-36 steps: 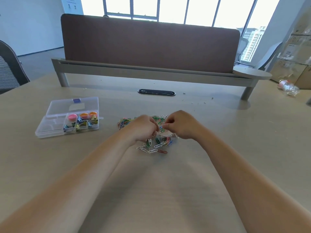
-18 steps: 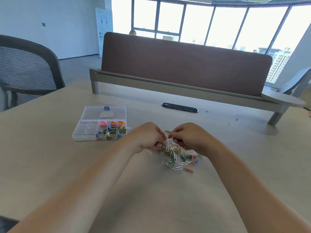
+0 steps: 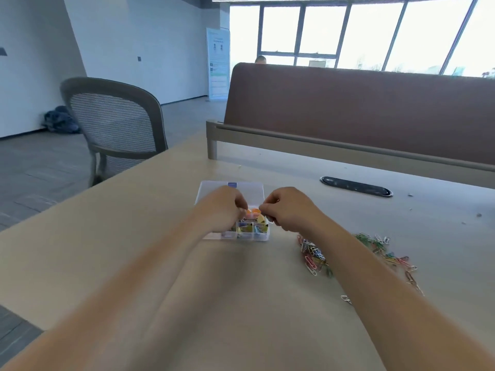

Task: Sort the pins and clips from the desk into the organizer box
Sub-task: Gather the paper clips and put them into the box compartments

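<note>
Left hand [image 3: 222, 207] and right hand [image 3: 290, 210] hover over the organizer box [image 3: 263, 237], fingers curled tip to tip, can't tell what they pinch; paper clips [image 3: 316, 254] lie at four o'clock, nearer the right.

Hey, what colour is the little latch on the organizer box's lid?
Blue. The latch shows best in the head view, the only one here.

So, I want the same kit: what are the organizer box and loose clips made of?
Organizer box: clear plastic, likely; the desk shows through its lid. Paper clips: thin wire, seemingly colour-coated; a few look white or silvery.
</note>
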Motion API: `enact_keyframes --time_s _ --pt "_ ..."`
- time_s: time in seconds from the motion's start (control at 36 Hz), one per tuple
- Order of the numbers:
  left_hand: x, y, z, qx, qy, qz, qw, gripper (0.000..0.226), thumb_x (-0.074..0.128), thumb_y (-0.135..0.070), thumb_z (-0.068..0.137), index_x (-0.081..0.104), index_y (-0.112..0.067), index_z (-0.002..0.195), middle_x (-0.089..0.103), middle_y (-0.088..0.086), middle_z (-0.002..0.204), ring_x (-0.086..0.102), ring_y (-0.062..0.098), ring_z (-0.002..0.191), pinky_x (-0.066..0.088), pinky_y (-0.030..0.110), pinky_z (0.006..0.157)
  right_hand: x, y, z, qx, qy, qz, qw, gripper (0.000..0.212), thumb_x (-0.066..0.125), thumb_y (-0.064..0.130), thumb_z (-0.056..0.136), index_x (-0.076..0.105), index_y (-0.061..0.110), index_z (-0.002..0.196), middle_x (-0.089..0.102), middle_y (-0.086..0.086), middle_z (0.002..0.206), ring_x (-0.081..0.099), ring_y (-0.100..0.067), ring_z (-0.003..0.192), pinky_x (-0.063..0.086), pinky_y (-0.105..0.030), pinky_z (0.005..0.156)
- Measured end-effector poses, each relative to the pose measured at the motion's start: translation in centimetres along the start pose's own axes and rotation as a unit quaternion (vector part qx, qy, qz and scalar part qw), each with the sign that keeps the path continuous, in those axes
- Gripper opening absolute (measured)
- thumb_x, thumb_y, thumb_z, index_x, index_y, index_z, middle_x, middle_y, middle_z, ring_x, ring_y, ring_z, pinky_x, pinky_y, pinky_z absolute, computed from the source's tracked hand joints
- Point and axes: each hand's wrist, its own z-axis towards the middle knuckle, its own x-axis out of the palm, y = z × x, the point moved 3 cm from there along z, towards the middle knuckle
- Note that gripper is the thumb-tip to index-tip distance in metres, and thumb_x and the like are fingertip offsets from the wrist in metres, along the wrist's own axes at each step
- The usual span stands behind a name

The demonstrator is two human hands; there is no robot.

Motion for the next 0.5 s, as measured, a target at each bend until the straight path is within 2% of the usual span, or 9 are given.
enact_keyframes --time_s 0.08,0.14,0.28,0.39,0.5 --pt "-0.6 1.2 0.7 -0.01 0.001 0.035 0.999 0.012 0.059 -0.013 0.091 0.068 -0.012 0.099 0.06 -0.006 0.075 0.056 0.01 0.068 0.039 0.021 0.057 1.1 0.7 1.3 -0.005 0.002 -0.006 1.0 0.021 0.06 0.017 0.09 0.072 0.001 0.083 0.069 -0.013 0.074 0.05 -0.013 0.053 0.042 -0.027 0.054" --pt "-0.7 1.8 1.1 -0.013 0.001 0.048 0.999 0.011 0.059 -0.014 0.091 0.068 -0.013 0.098 0.06 -0.006 0.075 0.056 0.01 0.068 0.037 0.019 0.055 1.7 1.0 2.1 -0.007 0.002 -0.009 1.0 0.018 0.061 0.017 0.091 0.072 0.004 0.085 0.069 -0.011 0.079 0.053 -0.013 0.057 0.042 -0.025 0.055" --pt "-0.5 2.5 2.0 -0.021 0.009 0.066 0.998 0.017 0.055 -0.011 0.092 0.07 -0.012 0.101 0.059 -0.002 0.083 0.055 0.012 0.075 0.039 0.02 0.063 2.6 1.3 3.5 -0.014 0.002 -0.033 0.999 0.014 0.06 0.018 0.093 0.07 0.01 0.087 0.069 -0.006 0.084 0.058 -0.015 0.068 0.042 -0.024 0.057" --pt "0.0 3.0 2.7 -0.024 0.022 0.07 0.997 0.018 0.059 -0.01 0.09 0.071 -0.014 0.103 0.061 -0.003 0.09 0.055 0.011 0.077 0.041 0.02 0.071 3.1 1.4 4.0 -0.018 0.002 -0.048 0.999 0.016 0.059 0.018 0.094 0.072 0.008 0.093 0.071 -0.007 0.09 0.06 -0.016 0.073 0.044 -0.024 0.061" --pt "0.2 3.4 3.2 -0.012 0.017 0.073 0.997 0.018 0.063 -0.01 0.087 0.069 -0.018 0.102 0.06 -0.003 0.096 0.057 0.012 0.082 0.042 0.019 0.07 3.5 1.3 4.4 -0.016 0.006 -0.053 0.998 0.014 0.059 0.017 0.093 0.071 0.009 0.091 0.069 -0.007 0.088 0.06 -0.016 0.073 0.048 -0.028 0.067"
